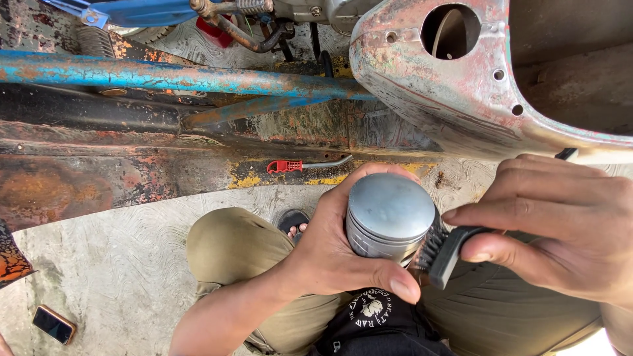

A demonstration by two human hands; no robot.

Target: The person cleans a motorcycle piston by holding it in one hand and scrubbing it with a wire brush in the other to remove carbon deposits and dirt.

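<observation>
Rusty body shell [461, 99] crowds above hands; open concrete floor [112, 264] lower left.

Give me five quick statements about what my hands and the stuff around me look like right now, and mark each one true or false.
1. The left hand holds a grey metal piston. True.
2. The right hand holds a screwdriver. False: it holds a black brush whose bristles meet the piston's side.
3. A red-handled wire brush lies on the ground by the rusty frame. True.
4. The phone rests on the person's knee. False: it lies on the concrete floor, lower left.
5. The long tube at the top is clean and yellow. False: it is blue with rust patches.
</observation>
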